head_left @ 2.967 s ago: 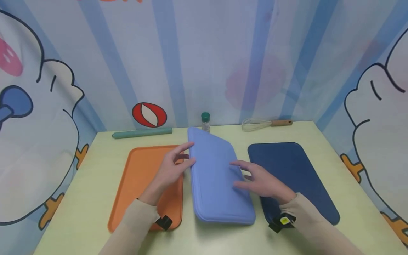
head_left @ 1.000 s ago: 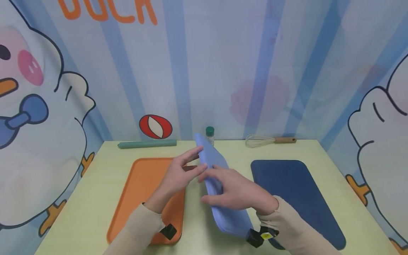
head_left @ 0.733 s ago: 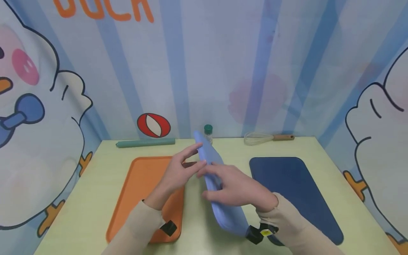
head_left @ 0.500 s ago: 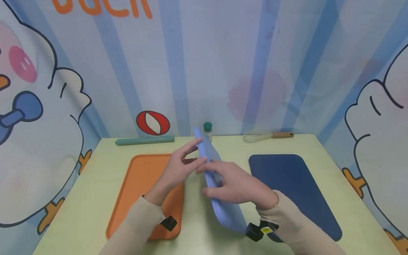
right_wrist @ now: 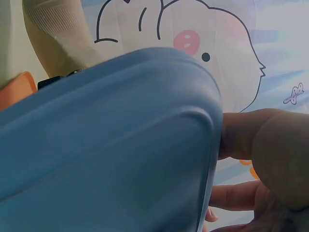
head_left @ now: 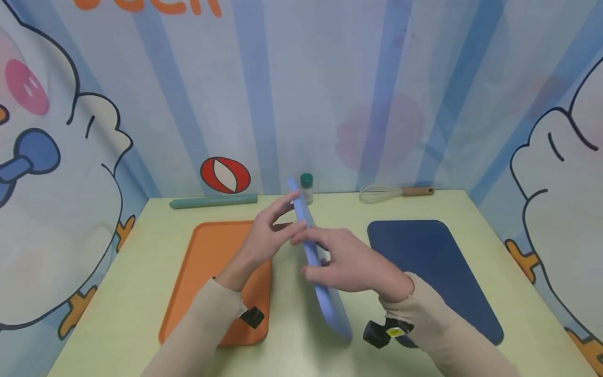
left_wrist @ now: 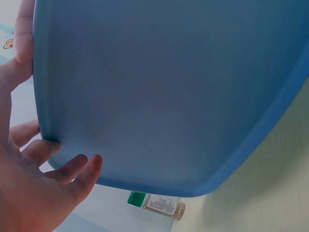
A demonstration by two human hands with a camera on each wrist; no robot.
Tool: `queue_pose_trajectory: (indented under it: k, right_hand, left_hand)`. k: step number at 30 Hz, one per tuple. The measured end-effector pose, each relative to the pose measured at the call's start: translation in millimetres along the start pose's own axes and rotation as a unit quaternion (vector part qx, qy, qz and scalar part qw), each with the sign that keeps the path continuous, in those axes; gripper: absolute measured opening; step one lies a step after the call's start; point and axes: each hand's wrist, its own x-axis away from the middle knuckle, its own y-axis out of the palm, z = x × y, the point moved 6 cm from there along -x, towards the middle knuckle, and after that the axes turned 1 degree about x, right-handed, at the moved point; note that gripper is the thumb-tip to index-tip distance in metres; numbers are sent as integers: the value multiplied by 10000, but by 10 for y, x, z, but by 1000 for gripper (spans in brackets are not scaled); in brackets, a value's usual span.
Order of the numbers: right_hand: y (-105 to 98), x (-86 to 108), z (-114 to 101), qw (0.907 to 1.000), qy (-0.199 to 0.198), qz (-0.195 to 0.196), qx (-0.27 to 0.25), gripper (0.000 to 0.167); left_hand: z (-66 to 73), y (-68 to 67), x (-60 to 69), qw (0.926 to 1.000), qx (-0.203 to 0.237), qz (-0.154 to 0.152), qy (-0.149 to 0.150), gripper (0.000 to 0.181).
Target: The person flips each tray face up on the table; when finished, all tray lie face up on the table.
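A periwinkle-blue tray (head_left: pixel 325 298) is held over the middle of the table, turned nearly on edge to the head view. My left hand (head_left: pixel 264 235) grips its upper rim toward the far end. Just nearer along that rim my right hand (head_left: pixel 350 262) holds it, the thumb and index finger around the edge. In the left wrist view the recessed face of the tray (left_wrist: pixel 145 96) shows, with fingertips curled onto it. From the right wrist the tray's ridged outer side (right_wrist: pixel 120 145) is seen; part of the right hand's grip is hidden behind it.
An orange tray (head_left: pixel 207 277) lies at left, a navy tray (head_left: pixel 424 262) at right. Along the back edge are a green stick-like roll (head_left: pixel 214 201), a green-capped spice jar (head_left: pixel 306 188) and a whisk (head_left: pixel 395 192). A printed curtain stands behind.
Three seconds ago the blue tray's broad face showed; it has since turned nearly edge-on. My right hand has moved left onto the upper rim, while my left hand keeps hold near the far end.
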Motion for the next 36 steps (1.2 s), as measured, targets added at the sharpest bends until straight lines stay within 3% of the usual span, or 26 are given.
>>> queue_pose_trajectory:
  k: [13, 23, 36]
  right_hand:
    - [-130, 8, -56, 9974, 21, 105, -711, 52]
    - [-119, 55, -40, 9962, -201, 168, -831, 57]
    - [-43, 146, 41, 9912, -17, 329, -1282, 65]
  left_hand:
    - [172, -15, -137, 9983, -351, 68, 449, 61]
    - [226, 7, -144, 9971, -621, -32, 431, 63]
    - [190, 81, -129, 9977, -631, -184, 185, 64]
